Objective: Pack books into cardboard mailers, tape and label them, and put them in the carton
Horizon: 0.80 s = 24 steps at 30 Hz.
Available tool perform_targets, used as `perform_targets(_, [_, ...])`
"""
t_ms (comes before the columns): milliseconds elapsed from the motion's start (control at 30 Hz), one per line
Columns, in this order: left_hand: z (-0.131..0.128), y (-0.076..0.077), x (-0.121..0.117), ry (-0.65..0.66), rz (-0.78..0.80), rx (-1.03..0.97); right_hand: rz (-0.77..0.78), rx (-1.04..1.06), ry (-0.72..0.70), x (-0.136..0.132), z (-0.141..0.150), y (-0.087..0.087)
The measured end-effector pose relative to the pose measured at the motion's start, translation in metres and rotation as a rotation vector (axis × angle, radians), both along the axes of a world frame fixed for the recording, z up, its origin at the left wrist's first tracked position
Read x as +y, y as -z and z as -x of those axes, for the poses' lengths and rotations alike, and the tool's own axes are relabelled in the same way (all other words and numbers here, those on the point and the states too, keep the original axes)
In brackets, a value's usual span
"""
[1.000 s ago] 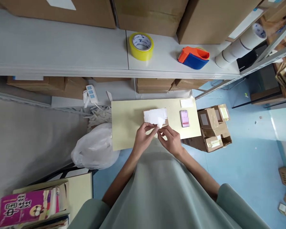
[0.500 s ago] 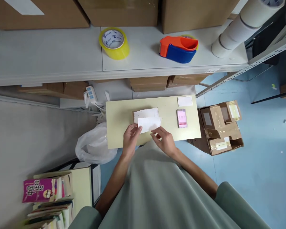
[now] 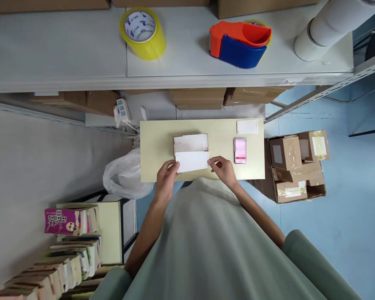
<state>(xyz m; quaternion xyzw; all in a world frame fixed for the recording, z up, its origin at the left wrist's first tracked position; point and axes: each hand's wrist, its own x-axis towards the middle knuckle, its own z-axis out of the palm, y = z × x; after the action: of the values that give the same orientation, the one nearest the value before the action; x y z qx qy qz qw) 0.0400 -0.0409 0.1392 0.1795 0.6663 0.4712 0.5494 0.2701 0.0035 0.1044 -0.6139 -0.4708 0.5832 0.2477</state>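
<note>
Between my hands a blank white paper slip (image 3: pixel 192 161) is stretched flat, overlapping the near side of a small cardboard box. My left hand (image 3: pixel 167 177) pinches its left end with thumb and fingers. At the slip's right end, the thumb and fingertips of my right hand (image 3: pixel 222 168) close on the corner. Another white paper (image 3: pixel 190 143) lies on top of the small box, whose brown edges barely show. To the right on the pale yellow table (image 3: pixel 156 146) are a phone with a pink screen (image 3: pixel 240 150) and a separate white slip (image 3: pixel 247 126).
A shelf (image 3: pixel 81 50) above the table carries a yellow tape roll (image 3: pixel 142 33), an orange and blue tape dispenser (image 3: pixel 239 43) and white rolls (image 3: pixel 315 39). An open carton (image 3: pixel 270 177) of small boxes stands at right. Left are a plastic bag (image 3: pixel 126 175) and books (image 3: pixel 62 221).
The slip has gone from bunched between my fingertips to spread flat. My hands have moved apart, and the right one now grips the slip's right end. The view has shifted.
</note>
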Motion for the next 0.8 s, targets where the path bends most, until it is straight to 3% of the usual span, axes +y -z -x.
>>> perform_targets(200, [-0.001, 0.016, -0.005, 0.033, -0.012, 0.003, 0.04, 0.009, -0.039, 0.0, -0.006, 0.003])
perform_targets(533, [0.01, 0.07, -0.01, 0.1, 0.063, 0.127, 0.049, -0.088, -0.074, -0.002, -0.009, 0.027])
perform_targets(800, [0.028, 0.117, 0.024, 0.075, 0.025, 0.302, -0.014, -0.172, -0.078, 0.024, 0.02, 0.056])
